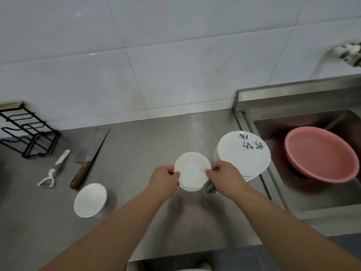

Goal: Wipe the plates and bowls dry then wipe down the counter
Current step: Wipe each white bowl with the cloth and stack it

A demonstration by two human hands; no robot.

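Dish (192,171) rim in pinched fingers (175,174) of left hand (164,180) and right hand (224,176) (grey cloth (210,187) under right).

Small white dish (192,171) above steel counter (136,153)

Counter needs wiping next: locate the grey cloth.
Head view, centre-right: the grey cloth hangs under the right hand, between the small white plate and the stacked white plates.

Steel counter (146,145): bowl (90,200); plate stack (244,153); cleaver (87,157); peeler (56,169); rack (29,133)
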